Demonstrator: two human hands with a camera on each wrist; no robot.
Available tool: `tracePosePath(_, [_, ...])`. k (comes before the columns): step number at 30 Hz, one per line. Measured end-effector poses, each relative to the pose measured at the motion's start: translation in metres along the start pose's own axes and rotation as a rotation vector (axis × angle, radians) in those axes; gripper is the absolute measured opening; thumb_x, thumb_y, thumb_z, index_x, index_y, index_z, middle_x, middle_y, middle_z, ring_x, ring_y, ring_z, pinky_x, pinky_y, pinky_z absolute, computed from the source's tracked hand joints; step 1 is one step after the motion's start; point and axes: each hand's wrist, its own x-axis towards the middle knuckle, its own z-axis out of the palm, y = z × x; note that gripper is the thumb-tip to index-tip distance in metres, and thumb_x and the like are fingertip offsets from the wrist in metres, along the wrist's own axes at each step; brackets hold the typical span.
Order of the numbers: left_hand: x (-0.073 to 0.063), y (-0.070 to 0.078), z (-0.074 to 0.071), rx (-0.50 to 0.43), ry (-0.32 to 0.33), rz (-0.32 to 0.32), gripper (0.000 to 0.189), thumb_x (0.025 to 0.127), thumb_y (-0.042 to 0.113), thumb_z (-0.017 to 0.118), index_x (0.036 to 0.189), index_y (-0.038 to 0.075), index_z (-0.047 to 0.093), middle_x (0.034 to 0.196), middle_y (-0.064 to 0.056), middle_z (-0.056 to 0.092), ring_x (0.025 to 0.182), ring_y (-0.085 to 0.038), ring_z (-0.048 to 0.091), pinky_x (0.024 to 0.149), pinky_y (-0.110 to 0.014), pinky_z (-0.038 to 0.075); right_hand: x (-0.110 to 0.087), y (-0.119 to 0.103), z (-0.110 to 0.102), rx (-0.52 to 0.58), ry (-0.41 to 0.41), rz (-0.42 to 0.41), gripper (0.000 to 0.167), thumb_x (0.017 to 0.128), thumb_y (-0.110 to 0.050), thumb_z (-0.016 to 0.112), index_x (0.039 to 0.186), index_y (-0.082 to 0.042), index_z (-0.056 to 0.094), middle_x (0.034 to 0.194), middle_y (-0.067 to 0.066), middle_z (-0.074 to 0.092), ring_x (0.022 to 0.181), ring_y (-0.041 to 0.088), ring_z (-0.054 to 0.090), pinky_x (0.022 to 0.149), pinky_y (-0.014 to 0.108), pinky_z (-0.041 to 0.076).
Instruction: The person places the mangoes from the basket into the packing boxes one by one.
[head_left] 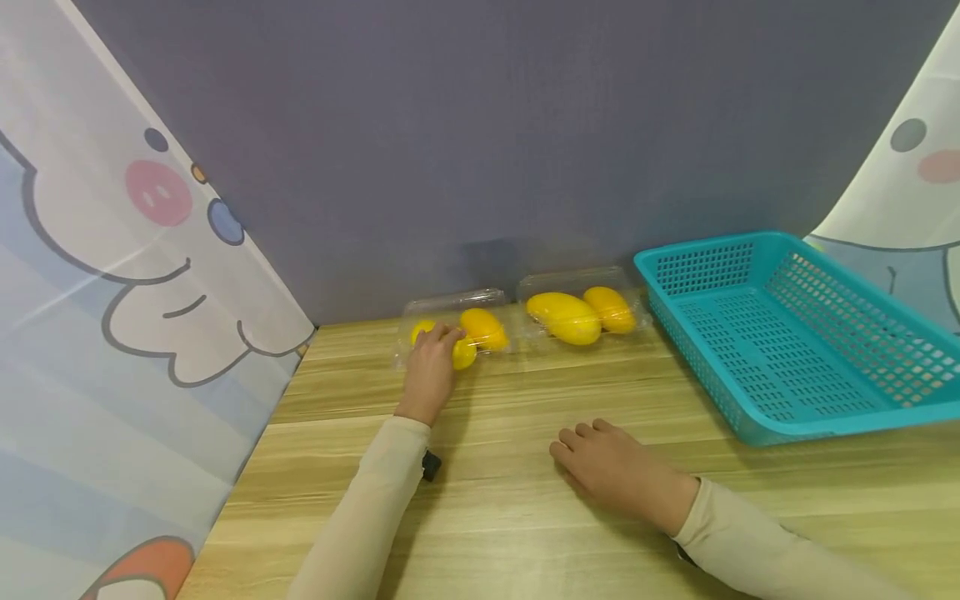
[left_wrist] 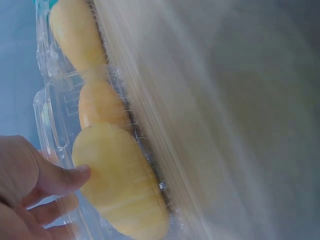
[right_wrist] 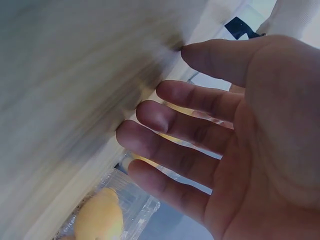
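Note:
My left hand (head_left: 431, 371) reaches down into the left clear plastic box (head_left: 487, 297) and grips a yellow mango (left_wrist: 117, 182). The thumb (left_wrist: 67, 179) presses on the mango's near side, while the other fingers come down on the far side, partly hidden. An orange-yellow mango (head_left: 483, 327) lies right beside it in the same box. The held mango appears to sit low in the box still. Loosely bent, my right hand (head_left: 618, 471) rests on the table with its fingertips down and nothing in its palm.
A second clear plastic box (head_left: 573, 282) with a yellow mango (head_left: 566, 317) and an orange-yellow mango (head_left: 610, 309) stands to the right. A turquoise basket (head_left: 750, 425) is at the far right. The wooden table (head_left: 510, 517) ends at a grey back panel (head_left: 480, 150).

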Motion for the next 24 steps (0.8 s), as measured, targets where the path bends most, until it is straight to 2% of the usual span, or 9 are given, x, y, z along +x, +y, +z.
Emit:
tracePosePath(4, [0.004,-0.002,0.004,-0.019,-0.016,-0.022,0.056,0.079,-0.026,0.056,0.124,0.006,0.068,0.127,-0.012,0.065,0.123,-0.03,0.06,0.117,-0.053,0.035,-0.001,-0.001,0.003,-0.011,0.046,-0.005,0.017,0.093,-0.029,0.067,0.1,-0.015,0.058,0.084,-0.002,0.055,0.074,0.015,0.054,0.066,0.031,0.046])
tracePosePath(6, [0.005,-0.003,0.005,-0.035,-0.016,-0.026,0.056,0.08,-0.025,0.058,0.125,0.006,0.067,0.131,-0.012,0.063,0.125,-0.03,0.059,0.118,-0.053,0.034,-0.002,-0.002,0.003,-0.014,0.053,-0.009,0.018,0.093,-0.029,0.067,0.1,-0.015,0.058,0.085,-0.002,0.055,0.075,0.015,0.054,0.066,0.031,0.046])
tracePosePath(11, [0.006,-0.007,0.008,-0.074,-0.012,0.0,0.057,0.082,-0.018,0.065,0.132,0.008,0.063,0.138,-0.012,0.059,0.13,-0.031,0.055,0.121,-0.051,0.03,-0.002,-0.002,0.003,-0.012,0.046,-0.007,0.019,0.093,-0.029,0.067,0.103,-0.015,0.059,0.087,-0.002,0.056,0.077,0.016,0.055,0.067,0.032,0.048])
tracePosePath(18, [0.004,-0.014,0.008,-0.126,-0.015,0.067,0.059,0.081,-0.019,0.063,0.135,0.004,0.06,0.141,-0.015,0.054,0.132,-0.035,0.052,0.12,-0.055,0.028,-0.002,-0.003,0.005,-0.015,0.044,-0.012,0.02,0.093,-0.031,0.067,0.102,-0.015,0.058,0.085,-0.002,0.054,0.074,0.015,0.053,0.064,0.03,0.046])
tracePosePath(24, [0.004,-0.02,0.006,-0.141,-0.022,0.069,0.059,0.08,-0.02,0.063,0.134,0.004,0.061,0.14,-0.015,0.056,0.132,-0.036,0.053,0.12,-0.057,0.029,-0.001,-0.005,0.007,-0.004,0.048,-0.011,0.02,0.093,-0.03,0.067,0.101,-0.015,0.057,0.085,-0.002,0.053,0.073,0.015,0.052,0.063,0.03,0.046])
